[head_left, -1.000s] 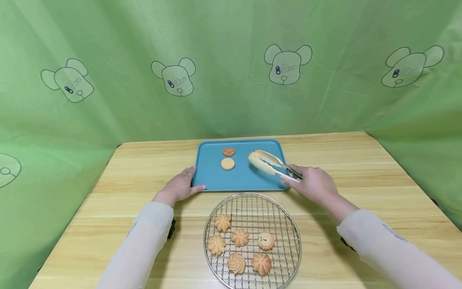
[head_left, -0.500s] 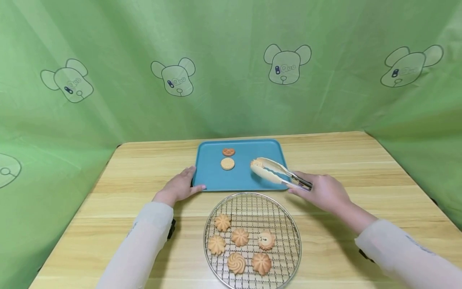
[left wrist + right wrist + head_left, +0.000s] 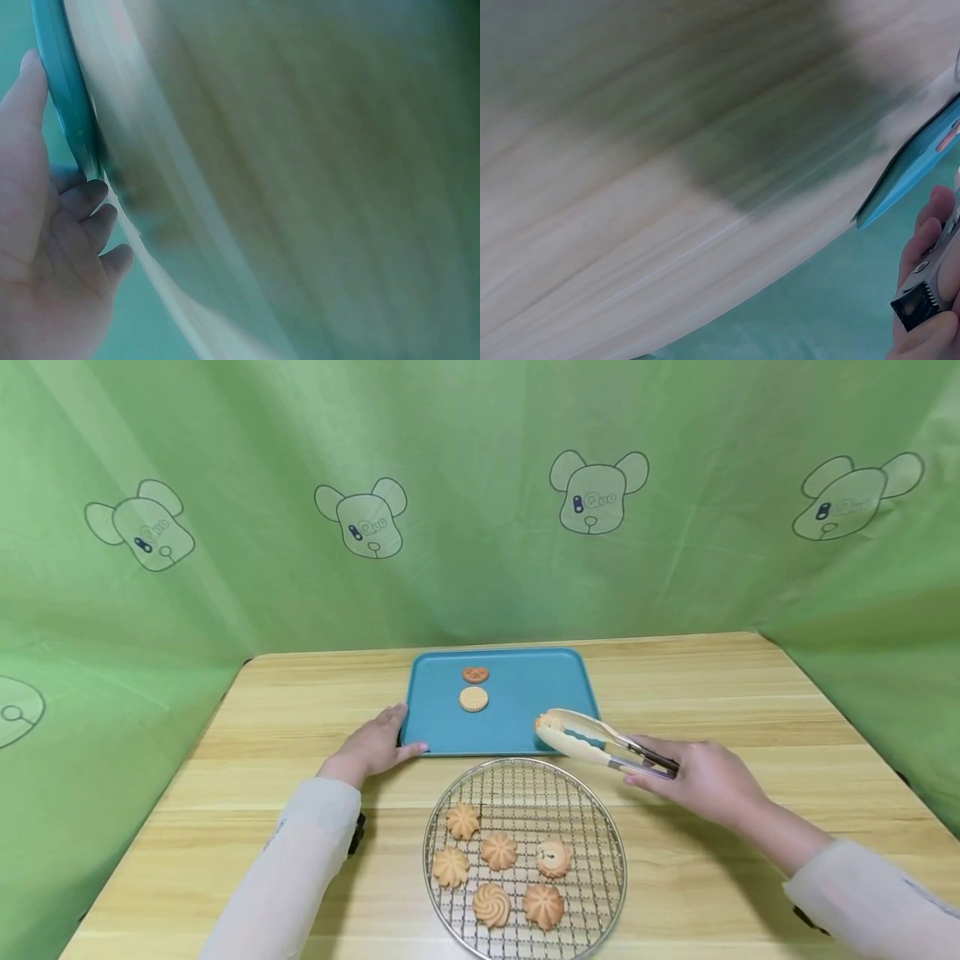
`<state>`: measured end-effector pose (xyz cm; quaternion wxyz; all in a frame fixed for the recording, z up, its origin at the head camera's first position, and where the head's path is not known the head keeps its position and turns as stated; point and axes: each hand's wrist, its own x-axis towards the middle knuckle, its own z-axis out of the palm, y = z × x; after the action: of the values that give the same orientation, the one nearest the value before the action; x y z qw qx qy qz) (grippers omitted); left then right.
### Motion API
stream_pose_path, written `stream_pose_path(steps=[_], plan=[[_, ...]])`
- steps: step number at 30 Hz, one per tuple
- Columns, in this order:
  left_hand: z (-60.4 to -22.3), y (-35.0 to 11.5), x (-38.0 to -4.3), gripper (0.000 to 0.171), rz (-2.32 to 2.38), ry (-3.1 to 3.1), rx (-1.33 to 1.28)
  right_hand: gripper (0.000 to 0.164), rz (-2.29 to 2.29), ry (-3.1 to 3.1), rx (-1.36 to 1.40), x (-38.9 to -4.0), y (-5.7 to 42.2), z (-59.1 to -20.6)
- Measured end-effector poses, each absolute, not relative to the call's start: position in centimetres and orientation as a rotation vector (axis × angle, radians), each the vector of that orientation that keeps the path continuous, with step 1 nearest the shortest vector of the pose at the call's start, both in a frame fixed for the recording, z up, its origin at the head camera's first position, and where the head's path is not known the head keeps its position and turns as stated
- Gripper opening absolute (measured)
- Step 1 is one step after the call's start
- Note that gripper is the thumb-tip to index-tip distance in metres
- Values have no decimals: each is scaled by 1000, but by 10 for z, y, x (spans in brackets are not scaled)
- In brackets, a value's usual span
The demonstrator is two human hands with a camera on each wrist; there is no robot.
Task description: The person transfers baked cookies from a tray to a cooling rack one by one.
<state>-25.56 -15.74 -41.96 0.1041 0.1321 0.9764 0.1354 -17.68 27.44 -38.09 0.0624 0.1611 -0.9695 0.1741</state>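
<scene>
My right hand (image 3: 705, 779) grips metal tongs (image 3: 637, 760) with cream-coloured tips; their handle end also shows in the right wrist view. Between the tips is a small cookie (image 3: 550, 721), mostly covered by them, over the front right part of the blue tray (image 3: 517, 740). My left hand (image 3: 372, 746) holds the tray's front left corner, thumb at the front rim and fingers along the left side. On the tray lie a round pale cookie (image 3: 473, 699) and, behind it, a brown pretzel-shaped cookie (image 3: 476, 674).
In front of the tray stands a round wire cooling rack (image 3: 592, 827) with several flower-shaped and swirled cookies (image 3: 491, 905), plus one bear-faced cookie (image 3: 553, 857). The wooden table (image 3: 300, 693) meets a green curtain (image 3: 480, 585) behind and at both sides.
My right hand has drawn back toward me and to the right, bringing the tongs and their cookie from mid-tray to near its front right edge. My left hand stays at the corner.
</scene>
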Motion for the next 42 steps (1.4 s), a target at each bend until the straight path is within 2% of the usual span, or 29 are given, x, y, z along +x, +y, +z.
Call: stream_pose_path(steps=[9,17,42], plan=[[-420,-157,-255,90,401,2873,388,64,483,-2897,581,-167,286,-381],[-420,-158,-256,91,390,2864,386,55,503,-2796,696,-159,297,-382],[-419,-158,-256,91,399,2862,379,55,454,-2713,1036,-154,321,-379]])
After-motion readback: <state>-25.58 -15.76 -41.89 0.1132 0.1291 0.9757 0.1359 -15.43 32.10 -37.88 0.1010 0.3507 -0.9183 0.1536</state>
